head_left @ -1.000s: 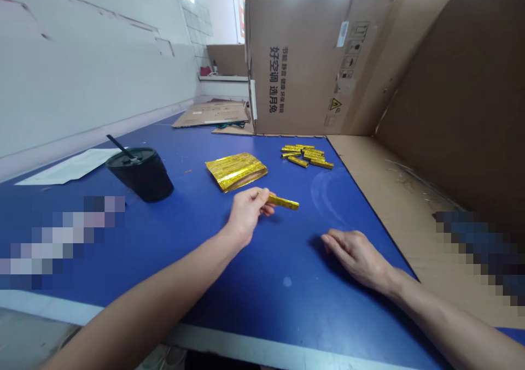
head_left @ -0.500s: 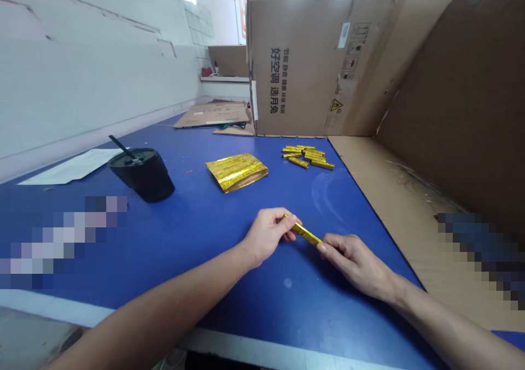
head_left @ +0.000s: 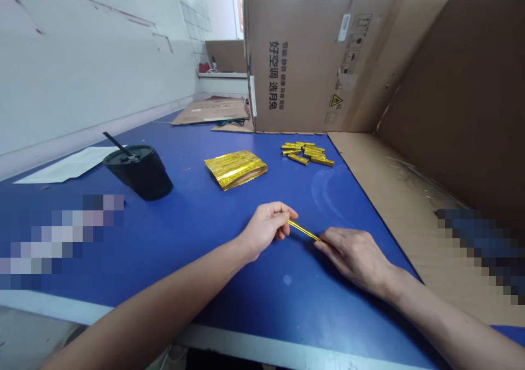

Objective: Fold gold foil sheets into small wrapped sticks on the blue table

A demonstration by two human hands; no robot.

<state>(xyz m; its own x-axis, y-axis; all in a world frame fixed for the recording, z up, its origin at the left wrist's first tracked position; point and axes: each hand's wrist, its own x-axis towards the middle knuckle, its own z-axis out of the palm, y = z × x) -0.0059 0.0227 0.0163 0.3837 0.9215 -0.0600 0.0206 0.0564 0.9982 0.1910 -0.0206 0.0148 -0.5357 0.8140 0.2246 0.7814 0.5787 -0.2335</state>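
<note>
Gold strip [head_left: 304,230] (thin) — between both hands [head_left: 268,229] [head_left: 356,256]

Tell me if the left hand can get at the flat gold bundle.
Likely yes: nothing visible stands between the left hand and the flat gold bundle, though that hand holds a gold strip.

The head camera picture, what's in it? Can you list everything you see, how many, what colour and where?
Held gold strip: 1, gold, between the hands
Loose gold strips: several, overlapping, gold, table's far right
Flat gold foil bundle: 1, gold, mid-table
Lidded cup: 1, black, left
Straw: 1, black, in the cup
White sheet: 1, white, behind the cup
Cardboard box: 1, brown, far side and right
Flat cardboard: at least 2 pieces, brown, far end
Table: 1, blue, underneath
Wall: 1, white, left
Blurred patches: 2, mixed colours, left and right; contents hidden
Left hand: 1, at the strip's far end
Right hand: 1, at its near end
</note>
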